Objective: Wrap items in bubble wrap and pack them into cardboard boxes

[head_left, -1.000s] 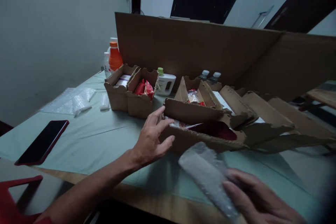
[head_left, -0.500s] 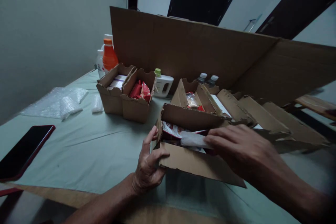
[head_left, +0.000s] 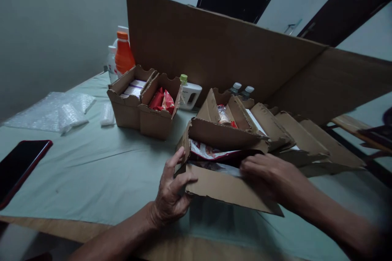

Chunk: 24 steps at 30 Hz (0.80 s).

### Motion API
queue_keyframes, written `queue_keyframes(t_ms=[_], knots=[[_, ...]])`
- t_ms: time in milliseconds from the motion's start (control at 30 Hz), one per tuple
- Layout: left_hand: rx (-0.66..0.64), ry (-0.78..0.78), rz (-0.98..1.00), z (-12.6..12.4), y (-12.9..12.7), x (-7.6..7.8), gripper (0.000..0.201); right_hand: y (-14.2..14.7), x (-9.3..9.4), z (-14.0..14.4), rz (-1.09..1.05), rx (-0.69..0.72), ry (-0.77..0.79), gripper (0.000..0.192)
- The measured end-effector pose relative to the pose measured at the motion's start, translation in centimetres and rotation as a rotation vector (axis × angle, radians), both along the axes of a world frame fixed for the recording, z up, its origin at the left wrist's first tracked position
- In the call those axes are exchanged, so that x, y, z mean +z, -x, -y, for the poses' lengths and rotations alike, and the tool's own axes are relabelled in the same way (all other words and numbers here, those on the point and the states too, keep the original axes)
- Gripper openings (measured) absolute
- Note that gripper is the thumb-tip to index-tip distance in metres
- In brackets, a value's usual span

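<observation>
My left hand (head_left: 173,187) grips the left end of an open cardboard box (head_left: 226,185), thumb over the front wall and fingers round the side. The box is tilted toward me. Inside it leans a printed food packet (head_left: 206,151) with a dark red edge. My right hand (head_left: 263,169) reaches into the box at its right part, fingers closed at the end of a translucent whitish roll that looks like bubble wrap (head_left: 228,169). That roll lies low between the packet and the front wall, and my right fingertips are partly hidden.
Two cardboard bins (head_left: 157,122) with red packets and white boxes stand at left. More cardboard bins (head_left: 306,138) line the right. Behind are an orange bottle (head_left: 124,55), a white jug (head_left: 190,96) and a tall cardboard panel (head_left: 196,40). Bubble wrap sheets (head_left: 52,112) and a phone (head_left: 23,167) lie left.
My right hand has lowered the whitish roll deeper into the box, beside the front wall. The packet now shows more behind it. My left hand keeps its hold, and the view has shifted slightly.
</observation>
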<state>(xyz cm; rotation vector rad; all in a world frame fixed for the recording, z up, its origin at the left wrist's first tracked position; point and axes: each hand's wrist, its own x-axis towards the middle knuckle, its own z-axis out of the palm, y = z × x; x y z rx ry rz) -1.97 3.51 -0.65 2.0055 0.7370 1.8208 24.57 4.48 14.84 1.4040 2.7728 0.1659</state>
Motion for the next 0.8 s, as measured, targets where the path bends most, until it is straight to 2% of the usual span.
queue_keyframes(t_ms=[67,167,300,400,500,667,800], knots=[[-0.003,-0.002,-0.014,0.0,0.1,-0.1,0.020,1.2,-1.1,-0.9,-0.013,0.026,0.063,0.025],[-0.001,-0.004,-0.028,0.0,0.1,-0.2,0.024,2.7,-1.8,-1.6,-0.173,-0.003,0.056,0.024],[0.008,0.002,-0.024,-0.1,0.1,-0.1,0.027,3.9,-1.4,-1.4,-0.477,-0.170,0.054,0.023],[0.008,0.012,-0.025,0.0,0.0,-0.1,0.027,4.6,-1.3,-0.9,-0.623,-0.303,0.092,0.025],[0.012,0.020,-0.018,0.0,0.0,-0.1,0.025,4.7,-1.6,-0.5,-0.627,-0.348,0.175,0.029],[0.016,0.011,-0.023,0.0,0.0,0.0,0.023,3.8,-1.9,0.0,-0.469,-0.341,0.305,0.036],[0.029,0.008,-0.025,0.0,0.1,0.2,0.026,3.7,-2.0,-0.9,-0.454,-0.348,0.458,0.039]])
